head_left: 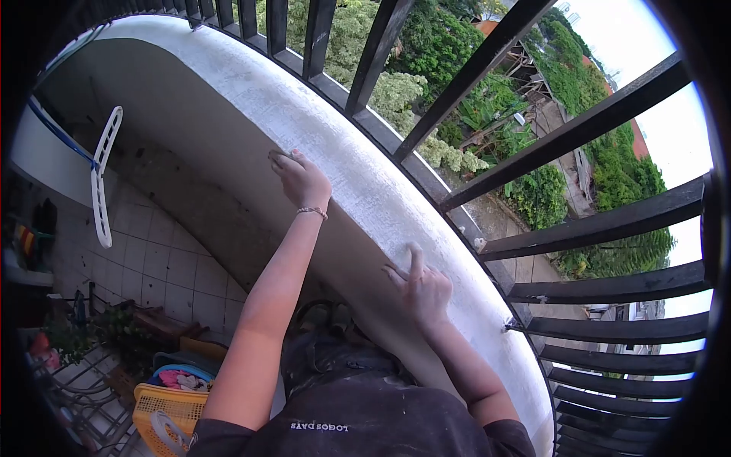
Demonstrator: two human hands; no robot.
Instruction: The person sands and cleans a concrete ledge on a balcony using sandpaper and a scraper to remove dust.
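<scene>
My left hand (pixel 301 180), with a bracelet at its wrist, is at the inner edge of the curved white balcony ledge (pixel 343 164). Its fingers are bent together around something small and greyish that I cannot make out. Farther along the same ledge, my right hand (pixel 429 295) rests near the edge. Its index finger is stretched out over the top surface and the thumb stands apart, while the other fingers curl under and are partly hidden. Pale dust coats the fingers of this hand. The ledge top looks rough and patchy white, and its inner wall lies in shadow.
Black railing bars (pixel 449 99) rise along the outer side of the ledge, with trees and ground far below. A white hanger-like bar (pixel 100 179) hangs at left on a blue cord. A yellow basket (pixel 164 415), metal racks and plants stand on the tiled floor (pixel 164 263).
</scene>
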